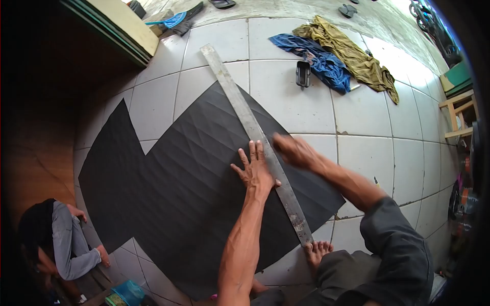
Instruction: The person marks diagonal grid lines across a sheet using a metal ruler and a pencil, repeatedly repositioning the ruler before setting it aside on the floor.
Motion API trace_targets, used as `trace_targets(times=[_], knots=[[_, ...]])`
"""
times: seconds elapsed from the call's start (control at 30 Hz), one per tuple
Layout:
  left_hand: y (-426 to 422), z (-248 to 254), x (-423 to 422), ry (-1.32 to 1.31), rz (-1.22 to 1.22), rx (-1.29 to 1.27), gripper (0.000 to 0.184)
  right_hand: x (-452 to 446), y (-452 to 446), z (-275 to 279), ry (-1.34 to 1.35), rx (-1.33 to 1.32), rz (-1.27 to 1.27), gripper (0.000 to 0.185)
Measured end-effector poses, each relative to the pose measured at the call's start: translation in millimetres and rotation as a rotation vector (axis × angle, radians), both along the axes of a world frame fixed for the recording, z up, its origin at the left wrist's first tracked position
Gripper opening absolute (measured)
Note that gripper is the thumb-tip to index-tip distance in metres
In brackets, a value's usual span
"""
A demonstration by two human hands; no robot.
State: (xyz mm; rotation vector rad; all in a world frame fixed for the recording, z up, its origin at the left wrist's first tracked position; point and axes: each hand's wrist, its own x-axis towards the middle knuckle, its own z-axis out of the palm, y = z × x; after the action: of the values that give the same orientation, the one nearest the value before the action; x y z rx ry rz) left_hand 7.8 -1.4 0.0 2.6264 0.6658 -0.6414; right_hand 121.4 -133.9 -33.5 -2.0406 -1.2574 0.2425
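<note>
A long metal straightedge (245,112) lies diagonally across a large black sheet (178,178) on the tiled floor. My left hand (256,166) presses on the sheet and the straightedge's left edge with its fingers spread. Along the other side of the straightedge, my right hand (293,151) is curled and smeared by motion; whatever it may hold cannot be made out. The toes of a bare foot (317,251) touch the lower end of the straightedge.
Blue cloth (319,64) and olive cloth (354,56) lie at the top, beside a small black container (303,74). Another person (69,237) sits at lower left. A wooden stand (459,113) is at right, a blue brush (175,20) at upper left.
</note>
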Motion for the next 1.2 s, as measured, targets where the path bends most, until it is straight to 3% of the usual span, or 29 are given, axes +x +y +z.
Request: trace_targets(times=[0.03,0.17,0.3,0.47,0.57,0.67,0.8,0.93,1.07,1.1,1.13,1.17,1.2], knots=[[0,1,-1,0.002,-0.010,-0.005,0.151,-28,-34,-2,0.030,0.063,0.068,0.019],[0,2,2,0.015,-0.011,-0.011,0.148,-145,-159,38,0.240,-0.157,0.200,0.012],[-3,7,4,0.034,-0.015,0.012,0.148,-184,-196,45,0.403,-0.239,0.177,0.016],[-2,10,6,0.058,-0.008,0.015,0.146,-70,-85,31,0.310,-0.164,0.084,0.026],[-3,3,4,0.026,0.000,0.016,0.149,20,4,7,0.073,0.094,0.065,0.023],[-5,3,5,0.046,-0.001,0.027,0.148,96,85,11,0.006,0.058,-0.015,0.018],[-3,7,6,0.059,-0.007,0.028,0.148,113,120,8,-0.005,0.101,-0.104,0.019],[-3,8,6,0.062,-0.022,0.023,0.146,26,34,-5,-0.021,0.120,0.000,0.021],[-4,10,6,0.056,-0.014,0.012,0.146,-124,-125,-8,0.222,0.080,0.269,0.017],[-4,9,5,0.063,-0.014,0.011,0.146,-163,-159,7,0.301,-0.070,0.310,0.014],[-3,8,4,0.060,-0.013,0.002,0.145,-214,-201,-14,0.377,0.039,0.265,0.016],[-2,8,5,0.054,-0.018,-0.001,0.144,-222,-215,10,0.344,-0.103,0.328,0.023],[1,8,8,0.055,-0.026,0.006,0.144,-221,-213,39,0.442,-0.133,0.149,0.023]])
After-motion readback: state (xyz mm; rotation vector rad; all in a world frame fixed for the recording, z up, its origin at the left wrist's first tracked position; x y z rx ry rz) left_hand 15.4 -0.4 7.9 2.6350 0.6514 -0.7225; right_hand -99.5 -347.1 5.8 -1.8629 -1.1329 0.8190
